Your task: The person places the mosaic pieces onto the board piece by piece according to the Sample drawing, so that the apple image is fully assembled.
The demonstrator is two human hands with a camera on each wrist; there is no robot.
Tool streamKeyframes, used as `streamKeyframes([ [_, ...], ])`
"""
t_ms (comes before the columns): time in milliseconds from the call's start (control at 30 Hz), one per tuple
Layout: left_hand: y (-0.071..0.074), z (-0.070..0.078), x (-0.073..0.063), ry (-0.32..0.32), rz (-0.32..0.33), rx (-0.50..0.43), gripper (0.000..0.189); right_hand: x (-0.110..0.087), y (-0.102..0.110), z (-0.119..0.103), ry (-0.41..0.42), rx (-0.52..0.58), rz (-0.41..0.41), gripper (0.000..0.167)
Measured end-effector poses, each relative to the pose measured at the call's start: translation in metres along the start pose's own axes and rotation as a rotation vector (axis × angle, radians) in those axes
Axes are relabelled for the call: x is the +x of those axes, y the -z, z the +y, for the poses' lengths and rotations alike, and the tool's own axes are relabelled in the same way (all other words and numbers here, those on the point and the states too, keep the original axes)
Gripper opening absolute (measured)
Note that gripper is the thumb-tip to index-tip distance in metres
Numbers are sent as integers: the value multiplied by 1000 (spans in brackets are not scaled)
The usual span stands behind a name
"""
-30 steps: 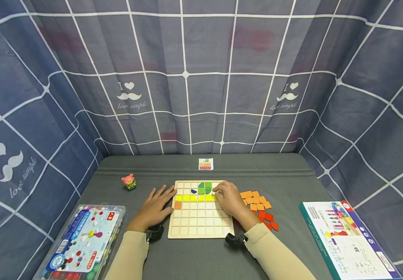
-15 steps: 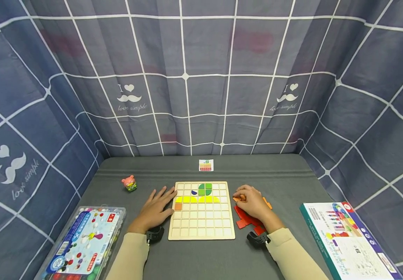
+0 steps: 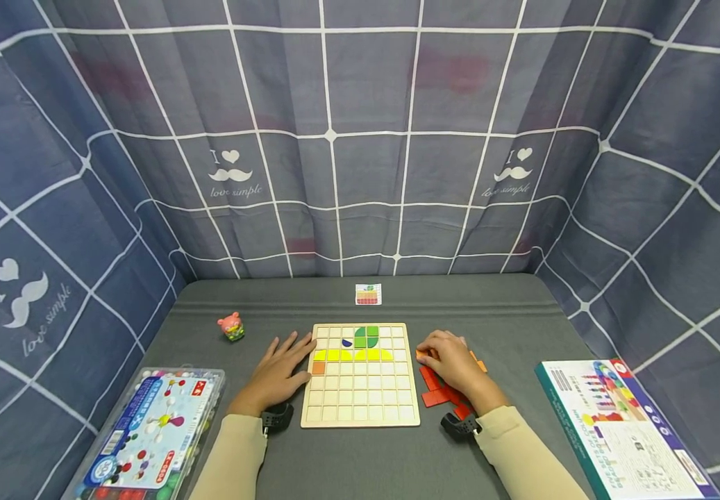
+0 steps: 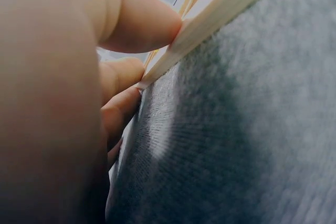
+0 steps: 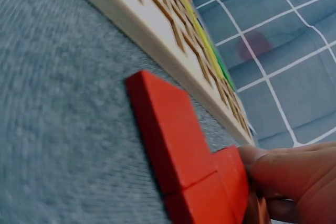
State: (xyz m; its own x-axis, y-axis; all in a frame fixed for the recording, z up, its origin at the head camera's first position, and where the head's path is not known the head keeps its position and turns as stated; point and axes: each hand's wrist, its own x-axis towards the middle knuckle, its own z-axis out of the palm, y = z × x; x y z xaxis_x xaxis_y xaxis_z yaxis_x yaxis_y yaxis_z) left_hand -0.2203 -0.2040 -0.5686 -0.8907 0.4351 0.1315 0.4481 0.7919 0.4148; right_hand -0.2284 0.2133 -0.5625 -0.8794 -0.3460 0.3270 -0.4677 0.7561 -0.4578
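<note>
Yellow tiles (image 3: 335, 355) and one orange tile (image 3: 318, 369) in, near rows of board (image 3: 360, 401) look left to fill; my left hand (image 3: 280, 371) spread against its left edge, right hand (image 3: 456, 361) curled over orange pile (image 3: 480, 364), grip unclear.

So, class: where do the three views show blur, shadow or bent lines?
Head: the gridded curtain has bent lines, whether from folds or lens is unclear; left wrist: left grip blurred, darkening low down, a dark shadow across the grey cloth; right wrist: rather dim, red tiles slightly soft.
</note>
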Motion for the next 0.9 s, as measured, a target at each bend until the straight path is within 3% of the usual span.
streamKeyframes([
  [133, -2, 0, 0, 1, 4, 3, 70, 0, -4, -4, -1, 5, 73, 18],
  [267, -2, 0, 0, -6, 9, -12, 70, 1, -6, -17, -24, 85, 100, 16],
  [467, -1, 1, -1, 6, 4, -4, 70, 10, -15, -48, 84, 127, 111, 13],
  [700, -1, 1, 0, -18, 27, -17, 70, 24, -38, -88, 195, 130, 63, 9],
  [900, -1, 1, -1, 6, 6, 6, 69, 37, -58, -117, 264, 53, -3, 9],
])
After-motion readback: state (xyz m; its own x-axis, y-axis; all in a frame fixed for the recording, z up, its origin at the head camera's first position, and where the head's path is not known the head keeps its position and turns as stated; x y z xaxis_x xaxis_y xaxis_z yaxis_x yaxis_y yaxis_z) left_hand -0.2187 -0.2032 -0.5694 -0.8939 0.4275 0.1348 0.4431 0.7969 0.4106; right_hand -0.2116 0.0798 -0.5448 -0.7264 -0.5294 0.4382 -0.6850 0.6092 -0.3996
